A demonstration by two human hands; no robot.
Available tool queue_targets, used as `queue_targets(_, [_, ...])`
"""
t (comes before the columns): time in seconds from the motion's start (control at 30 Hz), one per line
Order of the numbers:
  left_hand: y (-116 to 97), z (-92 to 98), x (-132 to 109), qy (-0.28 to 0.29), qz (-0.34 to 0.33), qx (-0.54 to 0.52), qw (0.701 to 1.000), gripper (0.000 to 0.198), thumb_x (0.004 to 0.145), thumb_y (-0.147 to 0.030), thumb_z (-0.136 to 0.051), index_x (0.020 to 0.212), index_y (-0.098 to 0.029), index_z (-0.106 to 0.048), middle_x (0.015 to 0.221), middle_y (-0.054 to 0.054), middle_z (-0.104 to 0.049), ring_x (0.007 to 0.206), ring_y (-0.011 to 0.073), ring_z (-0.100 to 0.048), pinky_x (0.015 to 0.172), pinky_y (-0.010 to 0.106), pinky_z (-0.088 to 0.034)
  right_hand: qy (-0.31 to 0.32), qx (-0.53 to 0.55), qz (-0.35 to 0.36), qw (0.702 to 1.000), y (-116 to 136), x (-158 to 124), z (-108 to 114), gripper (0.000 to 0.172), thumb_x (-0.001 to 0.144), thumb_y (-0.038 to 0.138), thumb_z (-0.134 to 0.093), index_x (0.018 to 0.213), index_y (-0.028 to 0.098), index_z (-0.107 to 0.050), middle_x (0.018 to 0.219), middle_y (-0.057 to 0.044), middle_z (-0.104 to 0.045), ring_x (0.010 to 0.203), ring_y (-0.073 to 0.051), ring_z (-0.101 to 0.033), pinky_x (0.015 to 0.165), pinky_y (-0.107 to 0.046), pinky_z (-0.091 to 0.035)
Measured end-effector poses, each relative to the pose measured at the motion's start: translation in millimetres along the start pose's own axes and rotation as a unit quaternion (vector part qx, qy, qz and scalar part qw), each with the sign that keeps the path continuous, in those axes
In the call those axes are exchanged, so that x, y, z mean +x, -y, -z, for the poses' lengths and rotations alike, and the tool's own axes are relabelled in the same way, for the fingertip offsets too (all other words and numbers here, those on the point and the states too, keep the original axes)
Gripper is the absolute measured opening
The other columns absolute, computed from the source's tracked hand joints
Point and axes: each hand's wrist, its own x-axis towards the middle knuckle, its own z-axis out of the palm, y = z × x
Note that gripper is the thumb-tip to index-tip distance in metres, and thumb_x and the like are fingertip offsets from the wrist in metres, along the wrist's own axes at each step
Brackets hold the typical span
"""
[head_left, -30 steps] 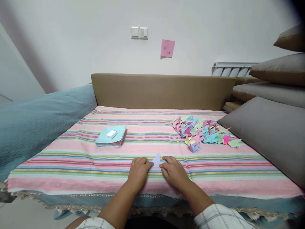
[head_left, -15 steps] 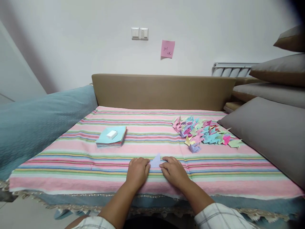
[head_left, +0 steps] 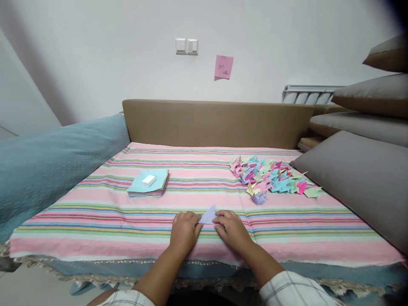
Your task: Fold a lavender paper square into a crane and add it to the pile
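Note:
A small lavender piece of folded paper (head_left: 208, 216), shaped like a triangle, lies near the front of the striped cloth (head_left: 105, 204). My left hand (head_left: 185, 231) grips its left corner with thumb and fingers. On the other side, my right hand (head_left: 232, 229) has its fingertips closed on the paper's right edge. The fingers partly cover both ends of the paper. Beyond my right hand spreads a heap of colourful folded paper figures (head_left: 267, 176).
Back left, a stack of coloured paper sheets (head_left: 148, 189) bears a small white block (head_left: 149, 180). Grey cushions (head_left: 357, 170) are piled at the right. A blue-covered armrest (head_left: 63, 153) bounds the left, and a brown backrest (head_left: 216, 123) stands behind.
My left hand has shifted slightly on the paper's left corner, and more of the triangle shows. The right hand stays almost in place. The heap and the stack are unmoved.

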Motion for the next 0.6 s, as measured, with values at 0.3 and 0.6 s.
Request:
queue_targets(0.3, [-3.0, -6.3, -2.3, -0.042, -0.016, -0.02, 0.999, 0.006, 0.077, -0.016, -0.057, 0.073, -0.02, -0.06, 0.079, 0.002, -0.06, 0.079, 0.0191, -0.052, 0.075, 0.032, -0.038, 0.0, 0.021, -0.005, 1.0, 2.7, 0.7, -1.7, 0.019, 0.083, 0.021, -0.052, 0.095, 0.023, -0.067, 0.089, -0.004, -0.065, 0.089, -0.02, -0.055, 0.082, -0.031, -0.037])
queue_targets(0.6, [-3.1, -4.2, -2.9, -0.112, -0.07, 0.088, 0.987, 0.014, 0.08, -0.014, -0.054, 0.072, -0.021, -0.064, 0.083, 0.003, -0.064, 0.08, 0.0192, -0.053, 0.092, 0.042, -0.033, -0.044, 0.173, -0.093, 0.979, 3.8, 1.9, 0.1, 0.029, 0.082, 0.044, -0.053, 0.095, 0.019, -0.058, 0.079, -0.002, -0.064, 0.071, -0.017, -0.058, 0.065, -0.026, -0.042])
